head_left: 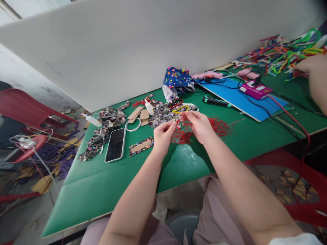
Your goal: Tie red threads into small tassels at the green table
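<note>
Red strings (220, 127) heaped on green table (102, 190), beside right hand (199, 126) — its fingers curled, cannot tell whether they grip. Left hand (162, 135) nearby: thumb and forefinger pressed together — anything between too small to tell.

Ct at grn tbl (114, 194): 1 phone (115, 145), 2 wht bottles (149, 107), 1 wht ring (133, 130), 1 floral-edged card (141, 146), 1 box cutter (217, 101), 1 blue board (230, 92), 1 purple pwr block (256, 89), plus the person's L hand (163, 135) & R hand (198, 126) = 2, & 1 co-worker's arm (318, 75).
</note>
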Action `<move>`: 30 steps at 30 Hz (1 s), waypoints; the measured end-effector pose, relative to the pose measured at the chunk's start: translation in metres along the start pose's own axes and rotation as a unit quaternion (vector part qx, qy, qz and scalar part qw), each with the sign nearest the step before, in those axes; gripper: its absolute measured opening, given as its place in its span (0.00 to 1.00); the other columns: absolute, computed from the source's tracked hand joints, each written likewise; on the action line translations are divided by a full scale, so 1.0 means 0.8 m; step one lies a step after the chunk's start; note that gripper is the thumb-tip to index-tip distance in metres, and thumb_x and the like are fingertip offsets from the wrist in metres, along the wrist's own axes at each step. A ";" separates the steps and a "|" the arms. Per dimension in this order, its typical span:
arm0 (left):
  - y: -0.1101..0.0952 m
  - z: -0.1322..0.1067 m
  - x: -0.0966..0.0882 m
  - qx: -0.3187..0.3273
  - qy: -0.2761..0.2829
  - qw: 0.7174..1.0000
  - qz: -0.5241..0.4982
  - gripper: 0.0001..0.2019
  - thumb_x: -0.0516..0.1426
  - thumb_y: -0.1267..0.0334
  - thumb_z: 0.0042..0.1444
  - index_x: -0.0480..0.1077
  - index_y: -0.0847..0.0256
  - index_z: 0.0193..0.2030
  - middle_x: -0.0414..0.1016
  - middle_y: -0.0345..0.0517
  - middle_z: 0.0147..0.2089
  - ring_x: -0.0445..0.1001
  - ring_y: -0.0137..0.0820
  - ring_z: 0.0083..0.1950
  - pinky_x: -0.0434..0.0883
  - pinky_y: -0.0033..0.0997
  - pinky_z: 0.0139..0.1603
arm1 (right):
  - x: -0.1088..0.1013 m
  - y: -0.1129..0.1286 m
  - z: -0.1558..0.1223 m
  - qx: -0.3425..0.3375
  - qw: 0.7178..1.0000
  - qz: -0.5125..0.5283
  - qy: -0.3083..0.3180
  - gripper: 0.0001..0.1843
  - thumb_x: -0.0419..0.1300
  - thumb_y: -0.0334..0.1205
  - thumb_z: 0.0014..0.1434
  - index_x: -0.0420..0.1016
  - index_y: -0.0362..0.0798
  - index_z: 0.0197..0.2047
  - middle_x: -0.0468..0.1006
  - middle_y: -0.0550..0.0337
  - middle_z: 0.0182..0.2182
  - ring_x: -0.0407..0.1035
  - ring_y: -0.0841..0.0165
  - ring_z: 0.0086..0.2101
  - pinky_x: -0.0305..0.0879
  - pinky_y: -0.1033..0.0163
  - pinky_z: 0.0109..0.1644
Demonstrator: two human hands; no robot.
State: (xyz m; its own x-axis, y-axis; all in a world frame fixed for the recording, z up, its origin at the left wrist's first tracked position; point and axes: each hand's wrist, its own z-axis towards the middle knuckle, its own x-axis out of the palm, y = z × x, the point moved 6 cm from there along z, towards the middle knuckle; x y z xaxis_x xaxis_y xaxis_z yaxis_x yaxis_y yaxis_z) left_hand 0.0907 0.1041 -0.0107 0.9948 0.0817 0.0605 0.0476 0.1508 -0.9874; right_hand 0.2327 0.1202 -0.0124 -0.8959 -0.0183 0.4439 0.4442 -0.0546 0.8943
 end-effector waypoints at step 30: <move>0.005 -0.005 0.011 -0.040 0.088 0.995 -0.030 0.12 0.62 0.55 0.46 0.72 0.64 0.27 0.58 0.32 0.16 0.50 0.17 0.16 0.49 0.20 0.17 | 0.013 0.016 -0.007 -0.049 0.982 -0.158 0.093 0.05 0.63 0.39 0.50 0.78 0.49 0.32 0.79 0.61 0.31 0.72 0.70 0.35 0.67 0.61 0.45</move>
State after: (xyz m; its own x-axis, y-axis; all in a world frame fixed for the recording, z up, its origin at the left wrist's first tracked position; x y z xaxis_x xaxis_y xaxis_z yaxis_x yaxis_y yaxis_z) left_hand 0.1000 0.1011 -0.0149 0.9900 -0.0997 0.0999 0.1072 0.0715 -0.9917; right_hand 0.2289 0.1139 0.0038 -0.9789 -0.1664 0.1185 0.1487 -0.1826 0.9719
